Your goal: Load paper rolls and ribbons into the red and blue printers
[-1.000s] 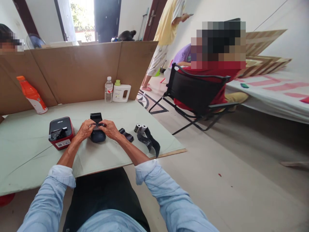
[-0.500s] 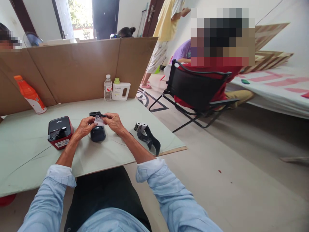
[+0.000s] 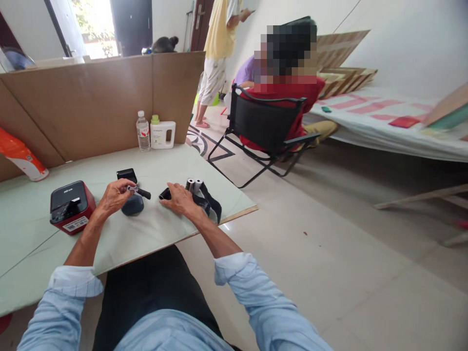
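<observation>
My left hand (image 3: pixel 114 197) is closed on a small whitish clear piece with a black rod-like end (image 3: pixel 144 194); I cannot make out its exact kind. Below and behind it, a dark handheld device (image 3: pixel 132 205) lies on the table with its black lid (image 3: pixel 126 175) raised, partly hidden by the fingers. Further right, my right hand (image 3: pixel 178 199) has its fingers curled over a small black roll (image 3: pixel 165 194) resting on the table. Two small paper rolls (image 3: pixel 194 184) stand just beyond that hand, with a dark strip (image 3: pixel 212 201) lying beside them.
A red and black box-shaped device (image 3: pixel 73 207) stands at the left. An orange bottle (image 3: pixel 24 155) leans against the cardboard screen (image 3: pixel 106 107); a water bottle (image 3: pixel 143 131) and a white jug (image 3: pixel 163 135) stand before it. A person sits in a black folding chair (image 3: pixel 266 124) beyond the table's right edge.
My right hand has left the handheld device and moved right to the black roll. My left hand has kept the small piece. The view has turned to the right.
</observation>
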`<action>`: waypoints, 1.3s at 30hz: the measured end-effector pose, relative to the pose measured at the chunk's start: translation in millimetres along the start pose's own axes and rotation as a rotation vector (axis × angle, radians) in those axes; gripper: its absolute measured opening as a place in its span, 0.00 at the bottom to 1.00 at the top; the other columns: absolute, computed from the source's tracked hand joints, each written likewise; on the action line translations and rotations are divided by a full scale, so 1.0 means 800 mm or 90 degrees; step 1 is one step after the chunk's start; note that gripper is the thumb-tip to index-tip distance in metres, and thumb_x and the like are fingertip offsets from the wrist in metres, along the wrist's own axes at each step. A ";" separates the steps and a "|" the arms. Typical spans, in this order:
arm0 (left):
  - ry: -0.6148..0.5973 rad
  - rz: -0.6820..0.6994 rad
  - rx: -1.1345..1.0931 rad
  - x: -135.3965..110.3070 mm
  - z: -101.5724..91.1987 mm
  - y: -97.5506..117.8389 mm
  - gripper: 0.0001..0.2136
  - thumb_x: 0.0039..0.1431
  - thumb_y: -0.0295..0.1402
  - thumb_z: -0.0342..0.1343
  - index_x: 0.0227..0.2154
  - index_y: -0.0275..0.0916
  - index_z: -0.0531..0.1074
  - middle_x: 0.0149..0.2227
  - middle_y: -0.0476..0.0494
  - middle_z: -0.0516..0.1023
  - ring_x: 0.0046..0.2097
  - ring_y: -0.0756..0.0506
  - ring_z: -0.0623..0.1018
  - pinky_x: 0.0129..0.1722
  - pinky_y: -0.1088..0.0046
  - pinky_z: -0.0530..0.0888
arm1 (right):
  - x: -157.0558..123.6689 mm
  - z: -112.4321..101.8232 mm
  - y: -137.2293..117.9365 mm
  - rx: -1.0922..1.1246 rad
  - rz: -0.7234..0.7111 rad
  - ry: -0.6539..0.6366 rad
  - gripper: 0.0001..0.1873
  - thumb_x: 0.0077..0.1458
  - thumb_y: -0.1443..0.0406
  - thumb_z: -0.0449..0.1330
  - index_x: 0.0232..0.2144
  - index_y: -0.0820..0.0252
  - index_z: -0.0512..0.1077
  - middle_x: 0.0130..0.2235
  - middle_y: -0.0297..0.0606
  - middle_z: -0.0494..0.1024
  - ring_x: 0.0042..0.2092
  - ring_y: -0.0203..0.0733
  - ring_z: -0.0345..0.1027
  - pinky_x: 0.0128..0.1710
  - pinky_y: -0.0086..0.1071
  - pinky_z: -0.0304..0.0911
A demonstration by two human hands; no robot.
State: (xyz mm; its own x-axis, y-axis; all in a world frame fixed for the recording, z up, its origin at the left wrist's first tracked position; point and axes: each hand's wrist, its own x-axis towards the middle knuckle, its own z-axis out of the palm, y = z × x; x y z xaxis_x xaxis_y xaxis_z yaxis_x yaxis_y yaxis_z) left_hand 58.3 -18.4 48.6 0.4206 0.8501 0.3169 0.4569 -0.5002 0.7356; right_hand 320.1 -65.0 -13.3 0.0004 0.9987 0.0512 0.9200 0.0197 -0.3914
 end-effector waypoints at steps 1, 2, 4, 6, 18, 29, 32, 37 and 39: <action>-0.004 0.012 0.023 0.002 0.003 0.005 0.11 0.57 0.38 0.62 0.38 0.38 0.82 0.27 0.49 0.75 0.26 0.50 0.70 0.26 0.76 0.65 | 0.000 0.001 -0.002 -0.008 -0.003 -0.003 0.30 0.62 0.55 0.66 0.61 0.63 0.68 0.59 0.53 0.74 0.61 0.58 0.67 0.58 0.44 0.63; -0.005 0.025 0.044 0.005 0.006 0.010 0.10 0.56 0.36 0.62 0.38 0.38 0.82 0.29 0.48 0.76 0.28 0.50 0.71 0.27 0.75 0.67 | 0.001 0.001 -0.003 -0.015 -0.007 -0.001 0.26 0.63 0.56 0.65 0.58 0.62 0.70 0.58 0.52 0.75 0.60 0.57 0.67 0.57 0.43 0.64; -0.008 0.050 0.077 0.011 0.012 0.017 0.09 0.56 0.34 0.60 0.38 0.38 0.82 0.32 0.47 0.78 0.30 0.49 0.72 0.30 0.75 0.69 | 0.001 0.001 -0.003 -0.017 -0.012 0.012 0.18 0.64 0.59 0.64 0.53 0.60 0.72 0.56 0.50 0.76 0.59 0.55 0.67 0.55 0.41 0.64; -0.013 0.068 0.106 0.019 0.018 0.022 0.10 0.57 0.31 0.59 0.39 0.38 0.82 0.35 0.45 0.79 0.32 0.49 0.73 0.33 0.73 0.71 | -0.004 0.001 -0.002 0.003 -0.011 0.029 0.16 0.64 0.60 0.63 0.51 0.59 0.72 0.55 0.49 0.76 0.58 0.54 0.67 0.54 0.41 0.64; -0.160 0.094 0.301 0.084 0.114 0.035 0.16 0.58 0.22 0.55 0.45 0.39 0.83 0.44 0.40 0.82 0.46 0.42 0.80 0.54 0.64 0.76 | -0.156 -0.001 -0.013 0.314 -0.127 0.022 0.26 0.58 0.64 0.66 0.58 0.56 0.71 0.50 0.43 0.77 0.52 0.49 0.72 0.55 0.43 0.67; -0.284 0.078 0.426 0.102 0.149 0.049 0.20 0.59 0.21 0.54 0.50 0.41 0.83 0.50 0.38 0.83 0.54 0.38 0.81 0.57 0.64 0.76 | -0.172 -0.006 -0.012 0.473 -0.104 0.031 0.28 0.55 0.64 0.68 0.58 0.55 0.73 0.51 0.41 0.77 0.52 0.49 0.73 0.58 0.46 0.69; -0.310 0.088 0.429 0.101 0.142 0.038 0.24 0.58 0.22 0.55 0.56 0.42 0.80 0.51 0.39 0.83 0.55 0.39 0.81 0.59 0.65 0.75 | -0.170 -0.015 -0.013 0.493 -0.087 0.040 0.28 0.54 0.63 0.67 0.58 0.57 0.73 0.50 0.41 0.78 0.51 0.48 0.72 0.57 0.45 0.69; -0.225 0.111 0.335 0.085 0.118 0.035 0.32 0.54 0.22 0.58 0.64 0.40 0.73 0.55 0.38 0.80 0.49 0.42 0.82 0.56 0.64 0.77 | -0.162 -0.026 -0.010 0.556 -0.037 0.049 0.32 0.54 0.59 0.68 0.61 0.56 0.72 0.52 0.42 0.79 0.51 0.47 0.73 0.53 0.42 0.70; -0.185 0.131 0.286 0.071 0.101 0.045 0.29 0.54 0.21 0.57 0.61 0.39 0.75 0.52 0.38 0.80 0.43 0.44 0.81 0.52 0.64 0.79 | -0.158 -0.029 -0.008 0.589 -0.022 0.052 0.35 0.53 0.57 0.70 0.62 0.56 0.72 0.52 0.43 0.79 0.52 0.48 0.73 0.52 0.42 0.70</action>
State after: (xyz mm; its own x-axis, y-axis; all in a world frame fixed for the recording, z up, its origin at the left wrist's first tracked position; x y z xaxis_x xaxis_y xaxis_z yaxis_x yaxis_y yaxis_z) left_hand 161.9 -1.6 45.0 0.7049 0.6799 0.2020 0.6048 -0.7250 0.3295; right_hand 323.3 -192.1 3.8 0.0384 0.9911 0.1277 0.2413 0.1148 -0.9636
